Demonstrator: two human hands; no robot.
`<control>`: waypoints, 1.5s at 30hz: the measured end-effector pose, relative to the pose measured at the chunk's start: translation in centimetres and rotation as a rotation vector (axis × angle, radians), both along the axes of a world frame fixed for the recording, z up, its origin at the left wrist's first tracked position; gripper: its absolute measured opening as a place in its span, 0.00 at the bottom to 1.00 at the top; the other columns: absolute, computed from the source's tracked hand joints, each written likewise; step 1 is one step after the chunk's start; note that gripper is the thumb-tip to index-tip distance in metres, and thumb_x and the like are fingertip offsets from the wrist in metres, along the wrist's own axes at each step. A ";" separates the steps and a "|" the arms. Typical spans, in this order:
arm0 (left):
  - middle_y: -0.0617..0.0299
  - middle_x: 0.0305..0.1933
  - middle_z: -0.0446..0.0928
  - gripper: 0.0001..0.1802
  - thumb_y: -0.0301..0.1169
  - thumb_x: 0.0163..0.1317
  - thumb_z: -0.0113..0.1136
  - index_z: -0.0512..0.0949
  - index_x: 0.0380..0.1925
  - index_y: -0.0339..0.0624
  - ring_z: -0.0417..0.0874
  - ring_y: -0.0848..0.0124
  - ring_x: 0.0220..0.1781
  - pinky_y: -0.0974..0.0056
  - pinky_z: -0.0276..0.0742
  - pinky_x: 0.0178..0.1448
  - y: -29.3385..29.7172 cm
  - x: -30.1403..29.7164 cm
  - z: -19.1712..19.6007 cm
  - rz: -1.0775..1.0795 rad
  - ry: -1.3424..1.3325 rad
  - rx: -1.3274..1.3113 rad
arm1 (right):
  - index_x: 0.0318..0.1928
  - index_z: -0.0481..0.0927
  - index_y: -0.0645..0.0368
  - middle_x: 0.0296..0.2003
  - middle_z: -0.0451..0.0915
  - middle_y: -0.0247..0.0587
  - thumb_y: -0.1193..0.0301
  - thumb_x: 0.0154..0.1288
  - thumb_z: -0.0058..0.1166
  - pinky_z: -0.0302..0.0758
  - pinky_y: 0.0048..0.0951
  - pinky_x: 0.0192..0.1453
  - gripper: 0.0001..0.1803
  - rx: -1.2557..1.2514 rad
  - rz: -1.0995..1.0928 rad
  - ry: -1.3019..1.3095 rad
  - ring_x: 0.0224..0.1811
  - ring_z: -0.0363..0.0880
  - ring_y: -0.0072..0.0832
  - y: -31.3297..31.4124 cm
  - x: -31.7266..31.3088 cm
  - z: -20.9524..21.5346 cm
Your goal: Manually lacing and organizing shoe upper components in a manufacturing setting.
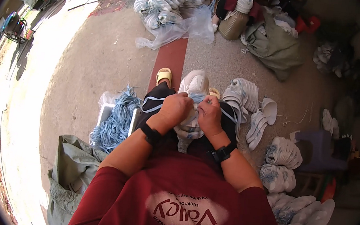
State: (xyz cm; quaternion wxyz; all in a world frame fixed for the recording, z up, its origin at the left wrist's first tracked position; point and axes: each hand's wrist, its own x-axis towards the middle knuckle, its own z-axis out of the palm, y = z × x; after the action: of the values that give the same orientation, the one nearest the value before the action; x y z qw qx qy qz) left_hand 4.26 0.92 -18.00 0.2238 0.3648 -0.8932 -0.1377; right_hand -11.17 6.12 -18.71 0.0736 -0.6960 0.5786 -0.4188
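Between my knees sits a white shoe upper (195, 83), its rounded toe pointing away from me, with light blue lacing across its opening. My left hand (177, 108) is closed at the left side of the opening, fingers pinched on a light blue shoelace (196, 98). Opposite it, my right hand (210, 114) has thumb and fingertips pressed together on the lace at the right side. Loose lace trails outward past both hands over my dark trousers. My fingers hide part of the eyelets.
Left of me, a white foam box (134, 121) holds tangled blue laces (117, 121), beside a grey-green sack (75, 167). Stacked white uppers (242, 95) lie to my right, with more bundles (283, 152) nearer. Ahead are bundled uppers (161, 6) on clear plastic and another seated person.
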 end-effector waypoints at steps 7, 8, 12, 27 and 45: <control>0.58 0.28 0.77 0.04 0.27 0.48 0.53 0.77 0.23 0.42 0.81 0.61 0.32 0.60 0.77 0.37 -0.3 -0.5 1.1 -0.106 -0.161 -0.064 | 0.24 0.76 0.61 0.32 0.72 0.45 0.81 0.44 0.54 0.70 0.37 0.40 0.04 -0.028 -0.014 0.076 0.35 0.73 0.43 0.3 0.3 0.5; 0.58 0.28 0.77 0.04 0.27 0.48 0.53 0.77 0.23 0.42 0.81 0.61 0.32 0.60 0.77 0.37 -0.3 -0.5 1.4 -0.103 -0.169 -0.074 | 0.25 0.76 0.61 0.32 0.72 0.45 0.81 0.44 0.54 0.70 0.37 0.40 0.04 -0.020 -0.013 0.057 0.35 0.73 0.43 0.5 0.3 0.7; 0.55 0.28 0.76 0.04 0.25 0.48 0.52 0.75 0.25 0.40 0.80 0.58 0.33 0.58 0.76 0.37 -0.8 1.2 2.5 -0.110 -0.105 -0.075 | 0.31 0.79 0.58 0.39 0.71 0.46 0.80 0.44 0.55 0.70 0.37 0.45 0.10 -0.033 0.113 0.142 0.40 0.71 0.44 1.4 -0.2 1.2; 0.68 0.22 0.66 0.07 0.32 0.66 0.47 0.66 0.28 0.45 0.65 0.80 0.22 0.77 0.61 0.24 -1.2 1.4 0.5 -0.102 1.439 1.467 | 0.25 0.72 0.63 0.25 0.74 0.34 0.69 0.65 0.48 0.70 0.26 0.42 0.13 0.188 0.200 -1.020 0.33 0.74 0.25 1.1 -1.7 1.2; 0.52 0.36 0.76 0.13 0.25 0.49 0.61 0.76 0.37 0.38 0.78 0.56 0.41 0.59 0.73 0.45 0.0 11.1 -1.1 0.308 0.294 0.113 | 0.31 0.78 0.66 0.22 0.76 0.35 0.75 0.51 0.56 0.70 0.23 0.32 0.07 0.398 -0.219 -0.384 0.26 0.72 0.20 4.6 -15.4 -3.2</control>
State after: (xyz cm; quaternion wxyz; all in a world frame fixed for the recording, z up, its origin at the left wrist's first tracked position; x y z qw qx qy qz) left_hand 15.35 0.87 -19.13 0.3493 0.4848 -0.7756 -0.2034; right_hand -26.62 10.76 -21.95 0.2709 -0.5097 0.6963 -0.4266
